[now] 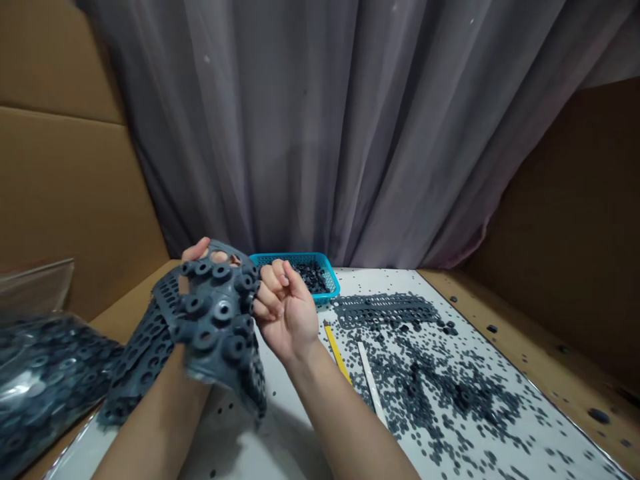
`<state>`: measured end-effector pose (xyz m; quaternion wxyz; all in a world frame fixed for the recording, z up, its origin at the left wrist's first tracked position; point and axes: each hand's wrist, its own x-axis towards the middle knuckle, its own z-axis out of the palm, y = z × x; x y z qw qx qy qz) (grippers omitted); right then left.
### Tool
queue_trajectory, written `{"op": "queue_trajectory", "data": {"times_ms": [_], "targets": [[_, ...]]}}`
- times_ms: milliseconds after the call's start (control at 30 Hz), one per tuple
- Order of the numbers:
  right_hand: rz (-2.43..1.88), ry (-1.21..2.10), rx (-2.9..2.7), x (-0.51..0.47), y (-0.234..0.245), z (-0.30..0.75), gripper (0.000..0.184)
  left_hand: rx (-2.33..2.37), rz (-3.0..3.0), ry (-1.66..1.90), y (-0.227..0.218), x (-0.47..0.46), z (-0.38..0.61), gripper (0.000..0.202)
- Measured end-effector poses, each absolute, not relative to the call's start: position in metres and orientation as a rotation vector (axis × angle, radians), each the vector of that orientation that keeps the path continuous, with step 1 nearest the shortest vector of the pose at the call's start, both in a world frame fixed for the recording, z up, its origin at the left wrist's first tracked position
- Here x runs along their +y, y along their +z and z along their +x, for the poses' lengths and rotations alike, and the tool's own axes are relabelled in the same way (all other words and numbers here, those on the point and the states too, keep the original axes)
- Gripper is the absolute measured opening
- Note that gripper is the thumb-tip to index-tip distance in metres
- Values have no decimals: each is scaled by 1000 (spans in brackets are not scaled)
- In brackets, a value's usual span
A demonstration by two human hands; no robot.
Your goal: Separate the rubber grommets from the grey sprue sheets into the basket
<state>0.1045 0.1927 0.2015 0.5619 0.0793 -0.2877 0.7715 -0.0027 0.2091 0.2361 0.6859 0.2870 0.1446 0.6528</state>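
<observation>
A dark grey rubber sheet with raised ring-shaped knobs and some round holes hangs bent in the air, held by my left hand. Only the thumb and bits of finger show at its top edge and through the holes; the rest of that hand is behind the sheet. My right hand is closed against the sheet's right edge, fingers curled toward the palm. What lies inside those fingers is hidden. Under the held sheet, more perforated grey sheets lie in a pile at the left.
A blue basket of dark pieces stands at the back. Perforated strips and many small dark discs cover the white table's right side, beside a yellow tool and a white strip. A clear bag of rings sits left.
</observation>
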Motion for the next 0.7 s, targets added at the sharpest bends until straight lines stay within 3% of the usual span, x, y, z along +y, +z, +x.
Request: {"op": "queue_trajectory", "data": {"times_ms": [333,500,600,700], "targets": [[-487,1263,-1315,188,212,123,26,305,718,1537,235,192,1,47],[-646,1475,-1220,188,213,119,9,432,834,1357,231,192,-3,41],[-721,1378,-1229,192,209,115,14,638,985,1313,229,193,-3,31],[-756,1173,-1362,197,202,114,30,752,1050,1410,230,194,0,26]]}}
